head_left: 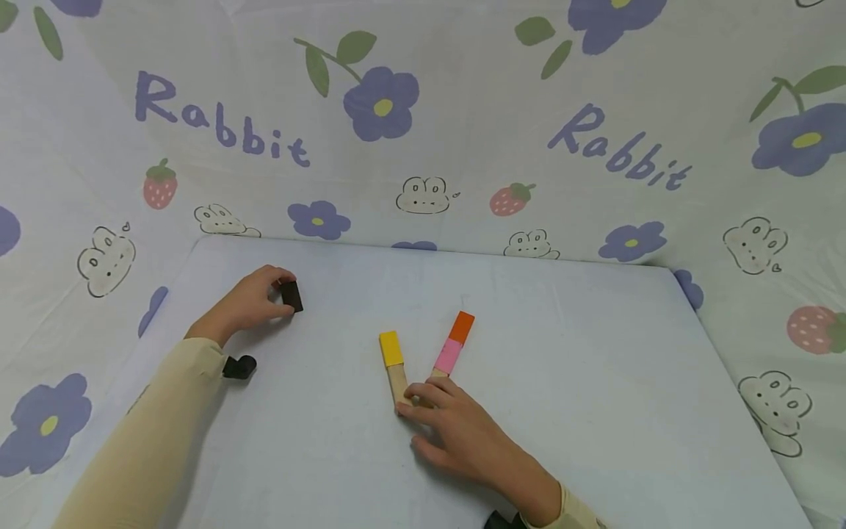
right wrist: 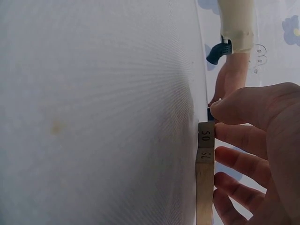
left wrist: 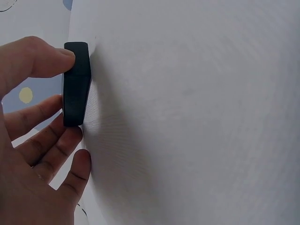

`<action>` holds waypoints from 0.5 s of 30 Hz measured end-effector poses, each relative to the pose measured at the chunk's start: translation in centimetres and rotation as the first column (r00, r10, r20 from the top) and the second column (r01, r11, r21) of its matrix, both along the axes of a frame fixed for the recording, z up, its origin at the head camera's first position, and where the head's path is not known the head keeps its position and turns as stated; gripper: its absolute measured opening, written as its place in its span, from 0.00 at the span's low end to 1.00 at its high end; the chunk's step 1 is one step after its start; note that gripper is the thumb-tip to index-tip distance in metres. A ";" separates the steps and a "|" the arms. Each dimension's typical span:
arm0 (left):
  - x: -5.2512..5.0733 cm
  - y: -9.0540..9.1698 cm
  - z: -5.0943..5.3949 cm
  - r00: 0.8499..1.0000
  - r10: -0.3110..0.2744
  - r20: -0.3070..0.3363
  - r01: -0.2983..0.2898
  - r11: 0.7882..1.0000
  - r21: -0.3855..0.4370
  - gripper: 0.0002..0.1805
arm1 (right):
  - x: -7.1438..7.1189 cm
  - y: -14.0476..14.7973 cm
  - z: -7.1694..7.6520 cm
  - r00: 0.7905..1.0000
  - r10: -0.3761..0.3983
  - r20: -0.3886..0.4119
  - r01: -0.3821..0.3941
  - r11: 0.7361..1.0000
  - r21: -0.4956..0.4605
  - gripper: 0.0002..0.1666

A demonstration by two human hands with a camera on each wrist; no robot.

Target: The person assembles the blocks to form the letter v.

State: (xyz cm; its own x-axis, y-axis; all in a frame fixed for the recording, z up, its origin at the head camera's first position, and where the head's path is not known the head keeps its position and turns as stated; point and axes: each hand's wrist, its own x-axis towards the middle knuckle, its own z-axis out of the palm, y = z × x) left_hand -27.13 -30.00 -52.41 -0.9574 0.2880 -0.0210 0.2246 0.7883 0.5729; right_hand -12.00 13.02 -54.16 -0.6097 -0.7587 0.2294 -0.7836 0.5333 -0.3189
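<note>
At the left of the table, my left hand [head_left: 254, 297] holds a small black block [head_left: 291, 296] between thumb and fingers; the left wrist view shows the thumb on the block [left wrist: 76, 84] and the fingers at its other side. Near the middle, the fingertips of my right hand [head_left: 463, 437] touch the near ends of wooden blocks laid in a V. One arm is a bare wood block [head_left: 398, 383] with a yellow block [head_left: 391, 348] at its far end. A pink block [head_left: 449, 356] and an orange block [head_left: 462, 328] extend the other arm. In the right wrist view, wooden block ends [right wrist: 205, 140] carry printed numbers.
A white cloth covers the table [head_left: 595, 382]. Behind it hangs a patterned fabric [head_left: 463, 147] with flowers, rabbits and strawberries. A black wrist device [head_left: 239, 366] sits by the left sleeve.
</note>
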 end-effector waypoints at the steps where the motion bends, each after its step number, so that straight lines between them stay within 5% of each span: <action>1: 0.0 0.0 0.0 1.000 -0.001 0.000 0.001 1.000 -0.001 0.34 | 0.0 0.0 0.0 1.000 0.000 -0.001 0.000 1.000 0.000 0.25; 15: -0.1 0.3 0.1 1.000 -0.007 0.004 0.007 1.000 0.007 0.34 | 0.0 0.0 0.1 1.000 0.005 0.003 -0.005 1.000 -0.008 0.25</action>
